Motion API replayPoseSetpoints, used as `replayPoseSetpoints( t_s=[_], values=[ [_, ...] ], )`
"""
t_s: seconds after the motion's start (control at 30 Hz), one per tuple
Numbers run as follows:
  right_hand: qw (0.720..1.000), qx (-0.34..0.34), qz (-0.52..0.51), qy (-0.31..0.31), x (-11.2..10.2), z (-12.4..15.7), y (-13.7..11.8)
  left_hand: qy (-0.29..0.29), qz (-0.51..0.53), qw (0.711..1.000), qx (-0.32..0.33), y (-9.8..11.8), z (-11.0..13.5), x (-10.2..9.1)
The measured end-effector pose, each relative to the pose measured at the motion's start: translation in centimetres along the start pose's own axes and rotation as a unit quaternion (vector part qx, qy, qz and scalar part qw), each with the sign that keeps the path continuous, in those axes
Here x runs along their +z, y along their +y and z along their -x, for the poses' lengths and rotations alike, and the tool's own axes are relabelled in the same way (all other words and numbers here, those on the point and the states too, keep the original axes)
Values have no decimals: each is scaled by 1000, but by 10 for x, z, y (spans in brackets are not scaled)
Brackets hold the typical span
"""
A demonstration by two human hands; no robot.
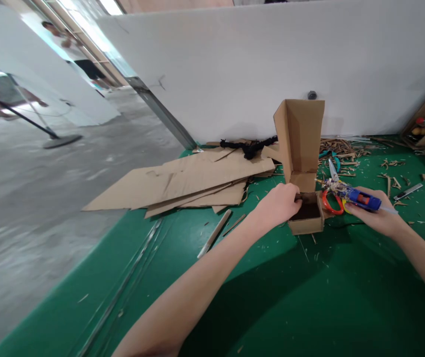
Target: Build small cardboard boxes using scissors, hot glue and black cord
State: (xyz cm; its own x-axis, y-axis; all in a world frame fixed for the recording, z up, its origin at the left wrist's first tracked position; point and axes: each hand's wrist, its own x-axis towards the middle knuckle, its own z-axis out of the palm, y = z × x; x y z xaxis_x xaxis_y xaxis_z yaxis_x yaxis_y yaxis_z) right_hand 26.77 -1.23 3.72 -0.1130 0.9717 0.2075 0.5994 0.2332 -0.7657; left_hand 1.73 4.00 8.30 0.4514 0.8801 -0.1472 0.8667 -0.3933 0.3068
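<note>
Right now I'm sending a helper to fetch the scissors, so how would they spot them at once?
On the green table, find the small open cardboard box with the tall flap. The scissors lie just to its right, partly under the blue glue gun in the right hand. They alone have orange loop handles and silver blades.

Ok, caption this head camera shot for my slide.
Left hand grips a small cardboard box; right hand holds a blue glue gun.

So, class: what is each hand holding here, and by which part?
The left hand grips the small cardboard box by its left wall. The right hand holds the blue glue gun around its body, nozzle toward the box.
</note>
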Motion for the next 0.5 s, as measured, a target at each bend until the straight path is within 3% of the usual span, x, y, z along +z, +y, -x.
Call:
replayPoseSetpoints(
  t_s=[0.2, 0.33, 0.4, 0.5],
  values=[
    [977, -9, 180, 115, -11, -10, 23, -4, 9, 1000, -2, 0, 0, 1],
    [938, 51, 335, 79, -10, -16, 40, -4, 8, 1000, -7, 1, 1, -1],
    [926, 77, 367, 43, -6, -18, 47, -9, 11, 1000, -11, 2, 1, -1],
    [923, 64, 379, 5, -2, -19, 56, -14, 11, 1000, -13, 3, 1, -2]
  ],
)
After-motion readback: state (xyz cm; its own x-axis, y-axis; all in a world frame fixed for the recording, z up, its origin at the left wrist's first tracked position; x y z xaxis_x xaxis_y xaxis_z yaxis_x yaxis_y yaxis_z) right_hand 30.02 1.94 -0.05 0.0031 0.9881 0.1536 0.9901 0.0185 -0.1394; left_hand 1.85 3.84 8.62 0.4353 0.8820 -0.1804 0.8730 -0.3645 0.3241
